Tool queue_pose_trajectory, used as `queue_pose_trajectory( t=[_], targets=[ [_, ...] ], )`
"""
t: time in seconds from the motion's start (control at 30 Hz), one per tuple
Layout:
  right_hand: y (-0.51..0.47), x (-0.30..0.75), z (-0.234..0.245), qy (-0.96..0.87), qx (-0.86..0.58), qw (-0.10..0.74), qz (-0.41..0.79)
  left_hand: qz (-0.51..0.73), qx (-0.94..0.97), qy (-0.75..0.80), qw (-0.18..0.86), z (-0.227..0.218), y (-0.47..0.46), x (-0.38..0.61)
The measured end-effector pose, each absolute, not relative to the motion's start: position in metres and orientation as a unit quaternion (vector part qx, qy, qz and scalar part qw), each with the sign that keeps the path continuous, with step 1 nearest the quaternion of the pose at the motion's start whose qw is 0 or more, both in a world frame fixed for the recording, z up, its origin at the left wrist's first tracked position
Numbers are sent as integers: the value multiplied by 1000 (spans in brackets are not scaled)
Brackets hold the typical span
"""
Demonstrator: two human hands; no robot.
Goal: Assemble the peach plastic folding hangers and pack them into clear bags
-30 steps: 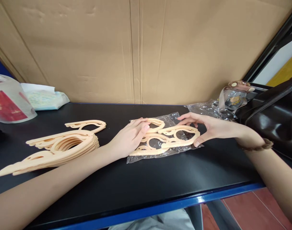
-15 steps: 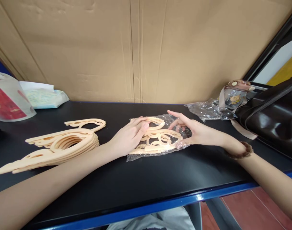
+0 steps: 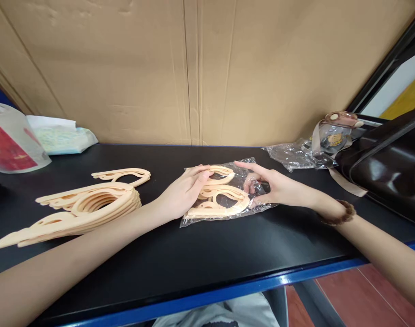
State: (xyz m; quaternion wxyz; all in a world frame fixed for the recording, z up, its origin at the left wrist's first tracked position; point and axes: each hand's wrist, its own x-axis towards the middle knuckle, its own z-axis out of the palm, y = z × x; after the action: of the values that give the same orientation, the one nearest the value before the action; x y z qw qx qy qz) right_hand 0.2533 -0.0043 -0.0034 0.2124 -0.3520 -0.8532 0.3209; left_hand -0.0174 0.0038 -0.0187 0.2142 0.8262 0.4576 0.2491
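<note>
Folded beige plastic hangers (image 3: 224,210) lie inside a clear plastic bag (image 3: 239,165) on the black table. My left hand (image 3: 183,188) rests flat across the bag's left end, fingers stretched out over the hangers. At the other end, my right hand (image 3: 270,184) has its thumb and curled fingers around the bag's edge, with the index finger pointing out over the plastic. A stack of similar folded hangers (image 3: 101,206) stands left of the bag, partly behind my left forearm. One single hanger (image 3: 125,174) lies just behind the stack.
At the back left are a white and red plastic package (image 3: 14,141) and a pack of tissues (image 3: 66,136). Crumpled clear plastic (image 3: 296,155), a strapped clear bottle (image 3: 335,136) and a dark leather bag (image 3: 387,159) occupy the right. Cardboard (image 3: 142,72) walls the table's rear.
The hangers in the bag now lie flatter and more in line. My right hand's fingers have curled in closer to the bag's edge. My left hand has barely moved.
</note>
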Motion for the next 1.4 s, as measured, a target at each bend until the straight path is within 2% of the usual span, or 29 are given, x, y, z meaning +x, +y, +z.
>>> queue_pose_trajectory(
  t=[0.37,0.9,1.23,1.4],
  targets=[
    [-2,254,-7,-828,-346,245,367,260,816,457,241,-22,8,-17],
    [-1,248,-15,-831,-333,282,345,255,807,471,249,-18,6,-15],
    [-6,243,-13,-860,-372,259,235,297,770,466,319,-21,11,-16],
    [1,256,-3,-854,-389,249,240,291,810,434,265,-17,4,-16]
  ],
)
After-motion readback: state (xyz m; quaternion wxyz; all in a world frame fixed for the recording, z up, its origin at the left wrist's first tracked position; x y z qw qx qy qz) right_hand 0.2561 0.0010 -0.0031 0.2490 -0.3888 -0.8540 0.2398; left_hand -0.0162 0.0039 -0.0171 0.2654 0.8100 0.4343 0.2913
